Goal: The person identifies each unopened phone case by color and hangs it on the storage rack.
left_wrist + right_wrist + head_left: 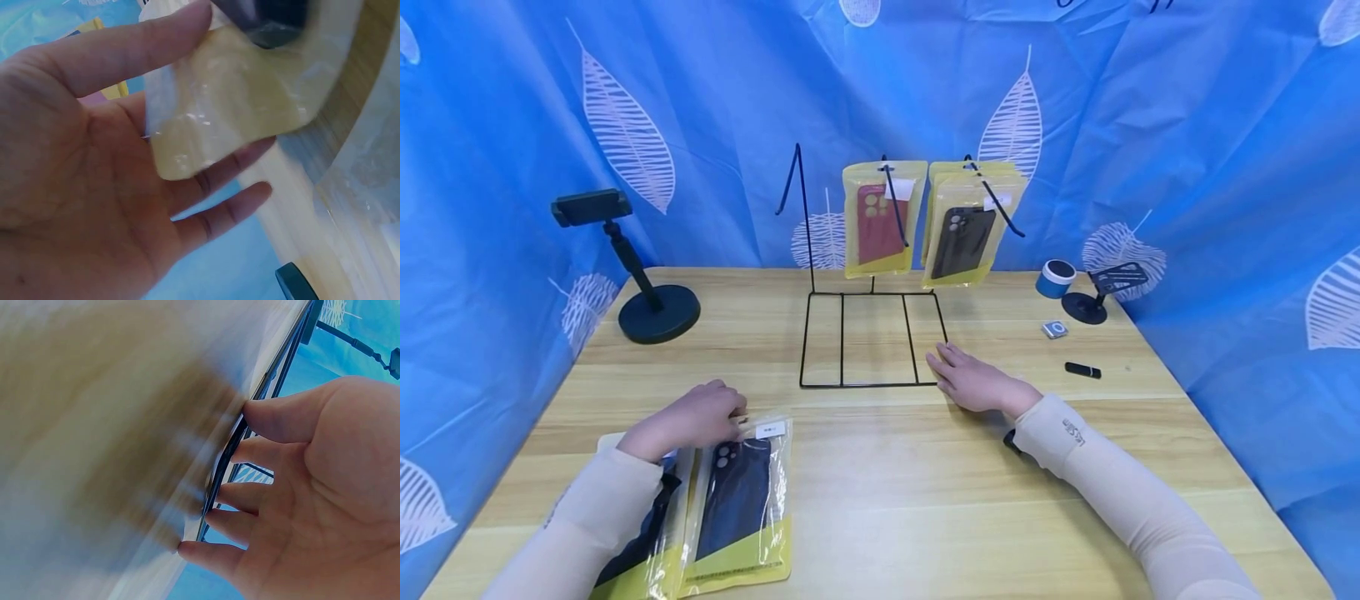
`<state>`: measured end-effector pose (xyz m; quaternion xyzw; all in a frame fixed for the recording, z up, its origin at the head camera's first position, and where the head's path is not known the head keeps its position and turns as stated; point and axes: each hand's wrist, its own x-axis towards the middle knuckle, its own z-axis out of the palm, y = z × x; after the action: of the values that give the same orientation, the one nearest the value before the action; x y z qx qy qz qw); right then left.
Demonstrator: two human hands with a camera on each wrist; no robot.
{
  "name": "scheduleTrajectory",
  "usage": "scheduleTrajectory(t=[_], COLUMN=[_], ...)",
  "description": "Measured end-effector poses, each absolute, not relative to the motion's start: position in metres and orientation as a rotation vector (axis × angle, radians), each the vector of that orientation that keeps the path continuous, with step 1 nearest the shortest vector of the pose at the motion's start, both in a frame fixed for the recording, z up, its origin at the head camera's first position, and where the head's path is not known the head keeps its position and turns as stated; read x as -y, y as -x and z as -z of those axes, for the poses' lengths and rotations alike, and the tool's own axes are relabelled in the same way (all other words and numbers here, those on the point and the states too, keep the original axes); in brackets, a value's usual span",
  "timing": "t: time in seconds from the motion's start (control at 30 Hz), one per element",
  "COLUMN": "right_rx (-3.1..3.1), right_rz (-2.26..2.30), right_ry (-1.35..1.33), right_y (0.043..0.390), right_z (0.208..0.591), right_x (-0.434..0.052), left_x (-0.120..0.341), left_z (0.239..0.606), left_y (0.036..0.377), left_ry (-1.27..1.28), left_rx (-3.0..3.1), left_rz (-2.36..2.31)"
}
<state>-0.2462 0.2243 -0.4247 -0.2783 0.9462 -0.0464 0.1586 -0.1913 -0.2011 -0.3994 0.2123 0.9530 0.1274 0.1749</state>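
Observation:
My left hand [692, 417] rests at the top edge of a yellow-trimmed clear package [741, 500] that holds a dark blue phone case and lies flat on the table. In the left wrist view the thumb and fingers of that hand [94, 187] pinch the package's clear corner [231, 106]. A second such package [640, 533] lies partly under my left forearm. My right hand [970, 379] lies flat, fingers straight, on the front right corner of a black wire rack [842, 342]. The right wrist view shows its fingertips [250, 481] against the rack's wire [275, 381].
Two bunches of packages hang on the rack's hooks, one with a red case [880, 221] and one with a black case [966, 237]. A black phone stand [647, 308] is at back left. At back right are a blue roll [1056, 279], a small stand [1093, 300], a silver device [1055, 329] and a black stick [1082, 370].

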Motion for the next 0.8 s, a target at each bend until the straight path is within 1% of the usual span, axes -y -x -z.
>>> scheduleTrajectory(t=[0.17, 0.33, 0.47, 0.63, 0.8], right_rx=[-2.706, -2.714, -2.715, -2.715, -2.713], right_rz=[0.135, 0.143, 0.136, 0.133, 0.145], right_ry=[0.802, 0.802, 0.800, 0.806, 0.797], right_y=[0.245, 0.246, 0.246, 0.245, 0.246], right_z=[0.424, 0.424, 0.424, 0.425, 0.426], right_x=[-0.224, -0.224, -0.224, -0.223, -0.224], left_x=[0.200, 0.199, 0.195, 0.183, 0.173], left_z=[0.386, 0.358, 0.339, 0.322, 0.299], left_y=[0.193, 0.194, 0.190, 0.189, 0.197], left_ry=[-0.556, -0.553, -0.498, -0.484, -0.437], left_rx=[-2.711, -2.750, -2.740, -2.848, -2.942], left_rz=[-0.668, -1.047, -1.318, -1.451, -1.502])
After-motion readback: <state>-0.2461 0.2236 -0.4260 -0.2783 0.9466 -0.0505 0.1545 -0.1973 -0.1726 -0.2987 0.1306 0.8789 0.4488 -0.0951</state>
